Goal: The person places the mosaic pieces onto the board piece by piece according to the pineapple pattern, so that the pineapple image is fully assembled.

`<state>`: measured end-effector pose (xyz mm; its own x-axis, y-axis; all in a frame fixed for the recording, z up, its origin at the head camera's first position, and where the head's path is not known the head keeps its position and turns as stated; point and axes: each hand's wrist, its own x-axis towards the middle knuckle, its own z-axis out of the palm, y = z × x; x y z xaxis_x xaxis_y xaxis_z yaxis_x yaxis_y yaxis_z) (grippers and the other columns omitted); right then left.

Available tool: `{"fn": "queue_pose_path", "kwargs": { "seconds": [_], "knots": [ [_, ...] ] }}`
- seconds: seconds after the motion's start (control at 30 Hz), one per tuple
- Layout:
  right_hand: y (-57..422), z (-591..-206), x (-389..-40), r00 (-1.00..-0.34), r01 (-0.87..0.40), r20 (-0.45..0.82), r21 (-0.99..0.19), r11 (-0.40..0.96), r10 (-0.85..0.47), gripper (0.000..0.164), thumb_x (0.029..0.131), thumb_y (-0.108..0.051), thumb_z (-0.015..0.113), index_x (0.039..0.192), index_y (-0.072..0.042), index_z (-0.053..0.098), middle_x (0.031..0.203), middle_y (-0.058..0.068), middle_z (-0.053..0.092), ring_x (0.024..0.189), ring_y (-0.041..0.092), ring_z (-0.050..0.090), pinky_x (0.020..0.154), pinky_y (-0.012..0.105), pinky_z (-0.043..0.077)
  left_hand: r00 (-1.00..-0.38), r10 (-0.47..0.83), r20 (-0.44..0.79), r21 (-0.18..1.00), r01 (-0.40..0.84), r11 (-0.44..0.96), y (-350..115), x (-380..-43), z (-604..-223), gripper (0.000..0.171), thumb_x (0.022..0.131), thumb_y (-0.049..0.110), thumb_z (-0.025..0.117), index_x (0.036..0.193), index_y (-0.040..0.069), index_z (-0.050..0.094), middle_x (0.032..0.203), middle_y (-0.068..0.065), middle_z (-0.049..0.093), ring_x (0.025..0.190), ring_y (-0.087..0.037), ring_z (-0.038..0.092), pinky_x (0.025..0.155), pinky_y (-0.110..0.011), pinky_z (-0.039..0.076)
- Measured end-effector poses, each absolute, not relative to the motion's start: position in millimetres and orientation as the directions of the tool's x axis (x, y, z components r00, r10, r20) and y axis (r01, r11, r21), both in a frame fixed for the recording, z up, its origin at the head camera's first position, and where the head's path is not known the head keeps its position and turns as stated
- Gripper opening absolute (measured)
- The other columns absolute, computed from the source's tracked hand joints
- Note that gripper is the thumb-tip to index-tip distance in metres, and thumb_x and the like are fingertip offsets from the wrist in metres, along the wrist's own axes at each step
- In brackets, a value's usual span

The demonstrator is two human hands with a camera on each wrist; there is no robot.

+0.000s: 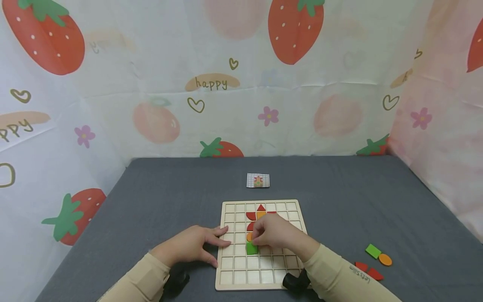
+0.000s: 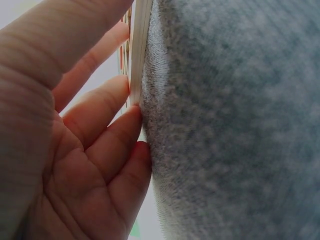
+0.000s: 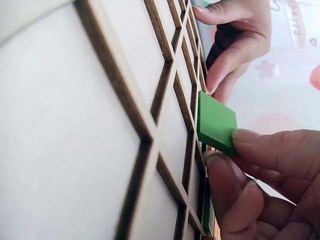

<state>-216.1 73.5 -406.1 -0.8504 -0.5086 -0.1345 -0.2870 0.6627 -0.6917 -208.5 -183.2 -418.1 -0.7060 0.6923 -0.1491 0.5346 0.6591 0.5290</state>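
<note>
White backdrop (image 1: 298, 98) printed with strawberries (image 1: 296, 33), pink flowers (image 1: 268, 116); dark grey tabletop (image 1: 177, 188) below; right wall (image 1: 445, 155) tinged pink.

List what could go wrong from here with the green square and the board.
1. The green square is pinched near its edge by the right hand, so it might slip or land crooked across the raised grid ridges.
2. The right hand's fingers are close to the orange piece and may nudge it.
3. The left hand touches the board; a push could shift it.

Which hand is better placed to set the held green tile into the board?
Probably the right hand: it pinches the green tile above the board, while the left hand touches the board's edge.
</note>
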Motion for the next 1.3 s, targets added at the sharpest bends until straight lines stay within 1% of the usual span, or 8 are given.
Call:
{"fn": "queue_pose_path", "kwargs": {
  "seconds": [0.17,0.4,0.53,0.7,0.97,1.1,1.2,1.3],
  "knots": [
    [72.7,-405.7,-216.6,-0.851,-0.308,-0.131,-0.659,0.686,-0.508,0.019,0.075,-0.010,0.073,0.058,-0.014,0.064,0.054,-0.009,0.053,0.054,0.009,0.045,0.048,0.024,0.036,-0.708,0.692,-0.145,0.531,0.534,0.658,-183.6,-208.8,-419.2,0.062,0.065,0.049,0.072,0.123,0.030,0.059,0.140,0.005,0.041,0.127,-0.012,0.039,0.098,-0.033,0.038],
    [71.3,-404.5,-216.0,-0.847,-0.344,-0.115,-0.627,0.699,-0.520,0.021,0.074,-0.006,0.072,0.057,-0.014,0.063,0.054,-0.009,0.052,0.058,0.009,0.045,0.054,0.025,0.037,-0.707,0.695,-0.129,0.531,0.543,0.651,-184.3,-209.1,-420.2,0.062,0.064,0.050,0.072,0.122,0.030,0.059,0.140,0.005,0.041,0.127,-0.011,0.040,0.097,-0.032,0.038],
    [70.5,-403.8,-215.7,-0.846,-0.342,-0.125,-0.620,0.707,-0.518,0.022,0.073,-0.004,0.072,0.057,-0.014,0.062,0.055,-0.008,0.052,0.058,0.009,0.045,0.053,0.025,0.037,-0.707,0.695,-0.132,0.526,0.544,0.654,-184.0,-209.3,-420.0,0.062,0.065,0.050,0.072,0.122,0.030,0.059,0.140,0.005,0.041,0.127,-0.011,0.040,0.097,-0.032,0.039],
    [71.9,-404.2,-217.4,-0.845,-0.339,-0.130,-0.620,0.707,-0.519,0.020,0.074,-0.007,0.073,0.059,-0.015,0.063,0.057,-0.008,0.053,0.059,0.009,0.046,0.052,0.025,0.037,-0.705,0.695,-0.140,0.520,0.546,0.658,-183.6,-209.6,-419.3,0.062,0.065,0.050,0.072,0.122,0.029,0.059,0.140,0.005,0.041,0.127,-0.012,0.040,0.097,-0.033,0.038],
    [81.5,-393.6,-219.3,-0.835,-0.300,-0.152,-0.681,0.668,-0.529,0.013,0.078,-0.009,0.070,0.066,-0.013,0.069,0.061,-0.006,0.059,0.053,0.009,0.047,0.051,0.026,0.041,-0.707,0.692,-0.144,0.519,0.541,0.661,-183.4,-209.6,-419.9,0.063,0.065,0.050,0.072,0.123,0.029,0.059,0.140,0.005,0.041,0.127,-0.012,0.039,0.097,-0.033,0.038],
    [89.9,-383.6,-218.0,-0.831,-0.257,-0.161,-0.738,0.624,-0.533,0.010,0.080,-0.007,0.068,0.070,-0.009,0.069,0.059,-0.001,0.059,0.052,0.010,0.048,0.051,0.026,0.042,-0.707,0.692,-0.149,0.518,0.540,0.664,-183.0,-209.1,-419.0,0.063,0.065,0.049,0.073,0.123,0.029,0.059,0.140,0.005,0.041,0.127,-0.012,0.040,0.098,-0.034,0.038],
    [99.9,-376.5,-217.1,-0.827,-0.224,-0.169,-0.775,0.590,-0.536,0.009,0.082,-0.006,0.065,0.073,-0.004,0.068,0.060,0.004,0.059,0.054,0.014,0.051,0.054,0.030,0.046,-0.706,0.691,-0.152,0.515,0.541,0.665,-182.9,-208.9,-418.8,0.063,0.065,0.049,0.073,0.123,0.029,0.059,0.140,0.005,0.041,0.127,-0.012,0.039,0.098,-0.034,0.038],
    [112.3,-370.4,-216.7,-0.828,-0.205,-0.178,-0.788,0.581,-0.532,0.010,0.084,-0.008,0.065,0.076,-0.003,0.068,0.064,0.005,0.060,0.059,0.015,0.054,0.059,0.035,0.050,-0.706,0.691,-0.155,0.516,0.539,0.666,-183.1,-208.9,-418.8,0.063,0.065,0.049,0.073,0.123,0.029,0.059,0.140,0.005,0.041,0.128,-0.012,0.039,0.099,-0.035,0.037]
  ]
}}
